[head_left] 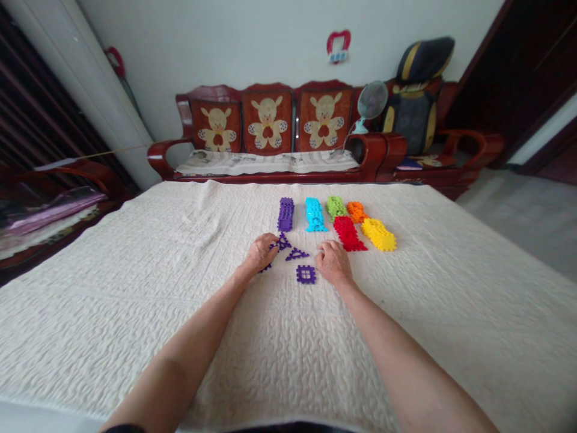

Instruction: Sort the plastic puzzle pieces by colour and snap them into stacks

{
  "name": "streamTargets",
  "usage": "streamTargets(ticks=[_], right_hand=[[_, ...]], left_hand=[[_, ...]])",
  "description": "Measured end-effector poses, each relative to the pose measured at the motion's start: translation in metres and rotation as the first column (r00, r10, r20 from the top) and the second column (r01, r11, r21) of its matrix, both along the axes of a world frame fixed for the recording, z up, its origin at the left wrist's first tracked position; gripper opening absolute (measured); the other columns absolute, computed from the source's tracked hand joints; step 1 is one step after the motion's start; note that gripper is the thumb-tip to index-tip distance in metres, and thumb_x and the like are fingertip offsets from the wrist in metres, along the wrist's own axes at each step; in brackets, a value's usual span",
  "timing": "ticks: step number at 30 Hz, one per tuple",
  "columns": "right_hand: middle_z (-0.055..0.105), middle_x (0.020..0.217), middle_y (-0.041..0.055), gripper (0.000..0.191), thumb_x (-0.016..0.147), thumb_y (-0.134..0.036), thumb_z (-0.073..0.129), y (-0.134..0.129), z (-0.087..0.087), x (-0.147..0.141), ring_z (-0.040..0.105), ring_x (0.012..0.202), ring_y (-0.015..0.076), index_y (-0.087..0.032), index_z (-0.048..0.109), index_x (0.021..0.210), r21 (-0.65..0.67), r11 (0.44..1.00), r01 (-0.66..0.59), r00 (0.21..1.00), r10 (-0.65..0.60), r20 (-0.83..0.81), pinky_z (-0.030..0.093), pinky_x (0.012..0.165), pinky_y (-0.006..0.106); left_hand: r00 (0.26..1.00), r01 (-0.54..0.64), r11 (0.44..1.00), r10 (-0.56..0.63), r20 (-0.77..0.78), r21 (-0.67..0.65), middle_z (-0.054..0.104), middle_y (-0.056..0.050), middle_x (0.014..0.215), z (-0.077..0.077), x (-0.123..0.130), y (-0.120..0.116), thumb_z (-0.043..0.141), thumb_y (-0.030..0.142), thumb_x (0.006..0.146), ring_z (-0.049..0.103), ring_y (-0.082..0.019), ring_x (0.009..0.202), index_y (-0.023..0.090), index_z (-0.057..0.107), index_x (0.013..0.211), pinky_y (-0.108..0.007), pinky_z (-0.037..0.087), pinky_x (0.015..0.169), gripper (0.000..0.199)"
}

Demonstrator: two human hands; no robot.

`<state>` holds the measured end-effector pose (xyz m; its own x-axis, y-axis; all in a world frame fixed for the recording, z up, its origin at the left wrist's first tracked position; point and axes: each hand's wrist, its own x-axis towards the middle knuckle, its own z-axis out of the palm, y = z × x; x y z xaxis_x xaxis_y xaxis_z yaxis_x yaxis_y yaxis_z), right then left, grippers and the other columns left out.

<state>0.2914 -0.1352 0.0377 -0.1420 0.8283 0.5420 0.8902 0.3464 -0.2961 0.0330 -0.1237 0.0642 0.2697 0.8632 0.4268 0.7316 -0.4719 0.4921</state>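
My left hand [262, 251] is closed at a purple triangular piece [283, 242], its fingertips touching the left edge; another purple piece [265, 268] shows partly from under the hand. Between my hands lie a purple triangle [296, 254] and a purple square with a window pattern [306, 275]. My right hand [332, 260] rests on the cloth to the right of them, fingers curled; whether anything is under the fingertips is hidden. Beyond the hands stand a purple stack [285, 214] and a light blue stack [315, 214].
Green [336, 208], orange [356, 211], red [347, 233] and yellow [378, 234] piles lie at the right rear of the quilted cloth [180, 313]. Behind the table are a wooden sofa [265, 178], a small fan [372, 101] and a chair with a massage cushion [410, 123].
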Motion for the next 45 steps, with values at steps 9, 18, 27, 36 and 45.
streamTargets(ticks=[9, 18, 27, 36, 45], right_hand=[[0.068, 0.102, 0.0119, 0.021, 0.081, -0.011, 0.052, -0.002, 0.002, -0.001, 0.056, 0.102, 0.0242, -0.015, 0.068, 0.094, 0.010, 1.000, 0.017, 1.000, -0.017, 0.016, 0.042, 0.093, 0.033], [0.068, 0.102, 0.0115, 0.020, 0.081, -0.011, 0.052, -0.001, 0.001, -0.001, 0.057, 0.102, 0.0243, -0.015, 0.067, 0.094, 0.024, 1.000, 0.015, 1.000, -0.016, 0.021, 0.043, 0.093, 0.033], [0.070, 0.106, 0.0123, 0.025, 0.083, -0.010, 0.051, -0.003, 0.003, 0.004, 0.058, 0.106, 0.0243, -0.015, 0.069, 0.098, -0.009, 0.999, -0.051, 0.999, 0.051, -0.003, 0.041, 0.097, 0.035], [0.072, 0.112, 0.0121, 0.031, 0.087, -0.018, 0.048, 0.001, 0.000, -0.023, 0.063, 0.109, 0.0243, -0.016, 0.066, 0.112, -0.043, 0.976, -0.215, 0.965, 0.206, -0.160, 0.047, 0.099, 0.038], [0.067, 0.124, 0.0174, 0.057, 0.082, -0.023, 0.056, -0.006, 0.001, -0.035, 0.063, 0.116, 0.0298, -0.013, 0.049, 0.138, -0.054, 0.934, -0.353, 0.925, 0.340, -0.168, 0.049, 0.102, 0.048]], left_hand=[[0.880, 0.471, 0.882, -0.472, -0.046, -0.022, 0.072, -0.012, 0.118, 0.007, 0.024, -0.021, 0.073, 0.045, 0.081, 0.066, -0.024, 0.114, 0.021, 0.074, 0.106, -0.040, 0.049, 0.103, 0.035], [0.780, 0.612, 0.790, -0.612, -0.129, -0.049, 0.072, -0.013, 0.116, 0.004, 0.031, -0.027, 0.068, 0.042, 0.086, 0.068, -0.024, 0.107, 0.018, 0.072, 0.108, -0.037, 0.049, 0.100, 0.033], [0.878, 0.471, 0.882, -0.467, 0.107, -0.010, 0.072, -0.012, 0.118, 0.007, 0.020, -0.027, 0.065, 0.042, 0.086, 0.066, -0.023, 0.113, 0.019, 0.074, 0.105, -0.037, 0.050, 0.101, 0.031], [0.949, -0.020, 0.992, 0.058, 0.309, -0.126, 0.074, -0.009, 0.109, 0.005, -0.018, 0.008, 0.061, 0.044, 0.086, 0.068, -0.022, 0.101, 0.019, 0.075, 0.106, -0.032, 0.055, 0.086, 0.035], [0.959, 0.223, 0.955, -0.178, 0.221, -0.198, 0.074, -0.008, 0.112, 0.002, 0.009, 0.009, 0.054, 0.044, 0.089, 0.067, -0.021, 0.105, 0.018, 0.074, 0.109, -0.033, 0.051, 0.098, 0.038]])
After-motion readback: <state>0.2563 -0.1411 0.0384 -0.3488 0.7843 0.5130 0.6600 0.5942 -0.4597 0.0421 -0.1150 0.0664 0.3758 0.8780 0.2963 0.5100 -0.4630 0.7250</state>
